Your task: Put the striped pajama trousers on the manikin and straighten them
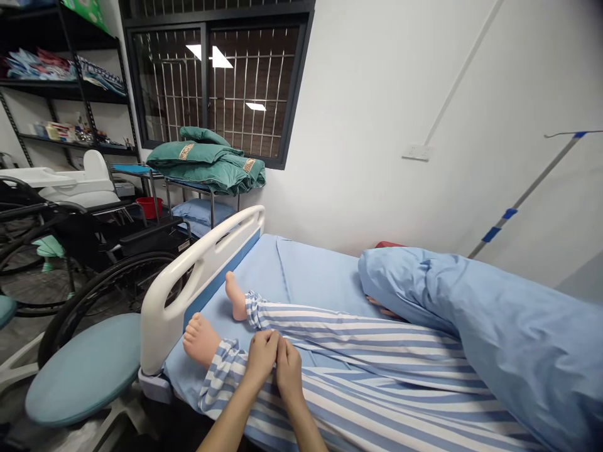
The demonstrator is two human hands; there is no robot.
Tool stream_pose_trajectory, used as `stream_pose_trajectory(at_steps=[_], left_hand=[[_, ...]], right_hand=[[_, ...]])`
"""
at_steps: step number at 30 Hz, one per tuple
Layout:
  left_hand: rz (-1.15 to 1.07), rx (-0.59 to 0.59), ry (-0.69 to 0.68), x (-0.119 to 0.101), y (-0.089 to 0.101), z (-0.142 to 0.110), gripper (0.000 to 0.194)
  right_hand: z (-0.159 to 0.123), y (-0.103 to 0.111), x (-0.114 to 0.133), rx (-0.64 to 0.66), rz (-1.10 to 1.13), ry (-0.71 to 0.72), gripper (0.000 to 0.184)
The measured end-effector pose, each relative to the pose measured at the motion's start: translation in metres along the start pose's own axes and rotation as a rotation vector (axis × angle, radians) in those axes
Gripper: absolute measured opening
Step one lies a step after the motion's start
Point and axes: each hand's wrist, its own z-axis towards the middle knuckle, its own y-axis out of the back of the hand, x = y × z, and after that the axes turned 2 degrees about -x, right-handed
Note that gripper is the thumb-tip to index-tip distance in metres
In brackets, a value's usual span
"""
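Striped trousers (pixel 358 323), one pair, worn by a lying figure: located directly below and beyond the hands, long axis running from the feet at the left to the hips at the right; the ankle cuffs are nearer to the left hand (pixel 262 355), the upper legs to the right hand (pixel 288 370). Hands: held side by side over the lower trouser legs, touching at the curled fingers, backs upward, forearms converging from below; both loosely closed, whether on cloth cannot be told. Near foot (pixel 200 339), bare, and far foot (pixel 237 300), bare: left of the hands, toes raised. Blue sheet (pixel 315 267): spread beneath the legs and beyond the hands. Blue quilt (pixel 509 301): bunched at their right. White footboard (pixel 155 314): upright, past the feet. Blue stool (pixel 85 367): farther left. Green bedding (pixel 230 174): stacked beyond the footboard.
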Motion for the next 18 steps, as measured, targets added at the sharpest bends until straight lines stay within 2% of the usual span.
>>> stream_pose_trajectory(at_steps=[3,5,11,16,18], left_hand=[[-0.176,-0.024,-0.018,-0.007,-0.004,-0.002,0.039],[-0.216,-0.04,-0.028,-0.002,-0.007,-0.008,0.038],[0.137,-0.116,-0.129,0.022,-0.011,-0.024,0.037],[0.185,-0.084,-0.142,0.021,-0.01,-0.022,0.04],[0.184,-0.095,-0.13,0.021,-0.01,-0.02,0.04]], right_hand=[[-0.002,0.001,0.001,-0.023,0.025,0.033,0.044],[-0.003,0.002,0.003,-0.037,0.031,0.035,0.043],[-0.004,0.003,0.002,-0.081,0.032,0.005,0.043],[-0.001,0.001,0.0,-0.088,0.048,-0.003,0.044],[0.003,0.003,0.003,-0.043,0.057,-0.007,0.045]])
